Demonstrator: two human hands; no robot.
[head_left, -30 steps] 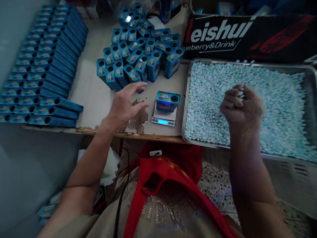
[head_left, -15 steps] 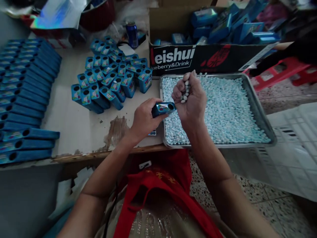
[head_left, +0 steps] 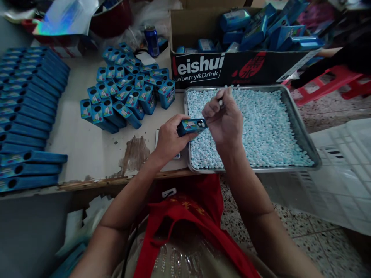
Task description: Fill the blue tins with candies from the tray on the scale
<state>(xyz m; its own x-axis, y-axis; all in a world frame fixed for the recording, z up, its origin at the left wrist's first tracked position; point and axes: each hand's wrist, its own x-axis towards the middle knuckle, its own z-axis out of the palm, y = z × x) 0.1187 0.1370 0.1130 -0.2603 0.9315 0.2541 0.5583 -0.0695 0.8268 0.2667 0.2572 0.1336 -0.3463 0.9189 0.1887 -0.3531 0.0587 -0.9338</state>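
Observation:
A small blue box [head_left: 189,125] is in my left hand [head_left: 171,137], tilted towards the tray, with pale candies showing in its round hole. My right hand [head_left: 227,117] is closed just right of the box, over the tray; a few pale candies [head_left: 220,102] show between its curled fingers. Beneath it lies a metal tray [head_left: 315,156] full of light blue and white candies [head_left: 269,131]. Several blue boxes with round holes [head_left: 127,92] stand grouped on the table [head_left: 87,154], behind and left of my left hand.
Rows of blue boxes [head_left: 26,112] fill the table's left side. Behind the tray is a black carton [head_left: 199,71] holding blue packs. A blue can [head_left: 152,41] stands at the back. At right are red stools [head_left: 324,87], a white plastic crate [head_left: 344,154] and another person's dark sleeve [head_left: 327,67].
Fewer candies show in my right hand, and its fingers have curled further. Pale candies now show in the box's hole, which looked dark before. The whole view has shifted slightly.

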